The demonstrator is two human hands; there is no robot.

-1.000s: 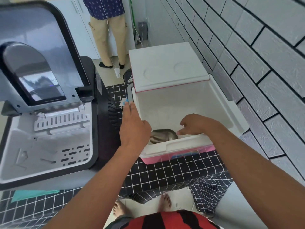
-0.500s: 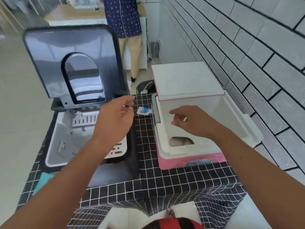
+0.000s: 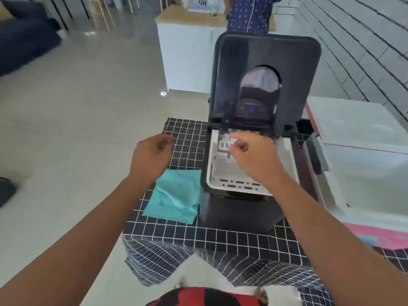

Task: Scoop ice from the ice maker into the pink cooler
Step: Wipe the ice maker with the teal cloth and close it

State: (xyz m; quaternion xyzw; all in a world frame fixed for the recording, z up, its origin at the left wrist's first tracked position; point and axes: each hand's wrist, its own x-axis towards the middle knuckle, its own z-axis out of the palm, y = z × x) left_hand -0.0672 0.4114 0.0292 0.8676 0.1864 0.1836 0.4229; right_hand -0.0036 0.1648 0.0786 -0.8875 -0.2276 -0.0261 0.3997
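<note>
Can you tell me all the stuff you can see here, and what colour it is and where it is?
ice maker: one, black, lid up, on the table in the middle
basket: one, white, inside the ice maker
cooler: one, pink and white, right of the ice maker
cloth: one, teal, left of the ice maker
tablecloth: one, black with white grid, over the table
cabinet: one, white, behind
other person: one, blue top, by the cabinet
left hand: empty, over the table's left edge
right hand: empty, over the basket

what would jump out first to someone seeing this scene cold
The black ice maker stands mid-table with its lid raised, the right hand hovering over its white basket. A teal cloth lies just left of it under the left hand, and the pink cooler sits at the right edge.
</note>
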